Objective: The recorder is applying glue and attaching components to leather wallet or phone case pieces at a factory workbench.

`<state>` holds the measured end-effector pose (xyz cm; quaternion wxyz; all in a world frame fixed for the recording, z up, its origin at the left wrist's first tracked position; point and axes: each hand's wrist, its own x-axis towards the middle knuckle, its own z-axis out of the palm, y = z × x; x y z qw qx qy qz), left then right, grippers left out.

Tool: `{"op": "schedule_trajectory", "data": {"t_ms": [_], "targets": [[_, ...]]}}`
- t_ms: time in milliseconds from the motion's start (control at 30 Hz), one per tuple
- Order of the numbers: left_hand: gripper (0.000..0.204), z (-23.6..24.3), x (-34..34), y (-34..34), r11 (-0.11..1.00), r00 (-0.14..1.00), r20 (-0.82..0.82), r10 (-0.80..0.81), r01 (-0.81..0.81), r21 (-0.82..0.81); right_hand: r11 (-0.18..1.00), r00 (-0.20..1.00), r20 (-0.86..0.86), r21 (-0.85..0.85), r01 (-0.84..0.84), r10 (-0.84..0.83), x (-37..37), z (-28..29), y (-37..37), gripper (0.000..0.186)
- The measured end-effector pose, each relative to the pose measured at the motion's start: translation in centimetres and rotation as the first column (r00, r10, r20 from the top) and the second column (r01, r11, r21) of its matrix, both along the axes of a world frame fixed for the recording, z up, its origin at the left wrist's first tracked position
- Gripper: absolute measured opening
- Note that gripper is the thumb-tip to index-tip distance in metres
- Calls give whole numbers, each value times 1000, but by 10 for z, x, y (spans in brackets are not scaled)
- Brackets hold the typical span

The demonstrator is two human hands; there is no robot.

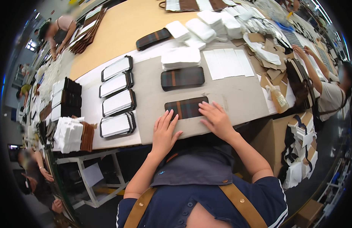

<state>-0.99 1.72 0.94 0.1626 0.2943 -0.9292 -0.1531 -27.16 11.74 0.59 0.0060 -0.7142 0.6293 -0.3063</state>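
A dark plaid fabric panel (189,109) with an orange stripe lies flat on the grey work board (244,100) in front of me. My left hand (165,133) rests at its left end, fingers stretched out and fingertips on the edge. At the right end, the outstretched fingers of my right hand (218,121) touch the panel from above. Neither hand grips anything. Just beyond lies a thicker stack of matching plaid panels (191,78). Behind that sits a pile of white padded pieces (181,57). Several white sheets (227,64) lie side by side to the right.
Four-sided white-topped dark stacks (117,103) line the left of the board. Further left stand white bundles (68,135). White pads (200,30) heap at the back. A glue bottle (278,98) and cardboard scraps (273,72) lie right. Co-workers (332,91) work nearby.
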Motion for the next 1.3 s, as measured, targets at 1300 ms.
{"op": "schedule_trajectory", "data": {"t_ms": [1300], "targets": [[38,-8,-98,-26,904,869,-481,-113,291,314,840,345,939,-191,508,5,-68,43,50,72]]}}
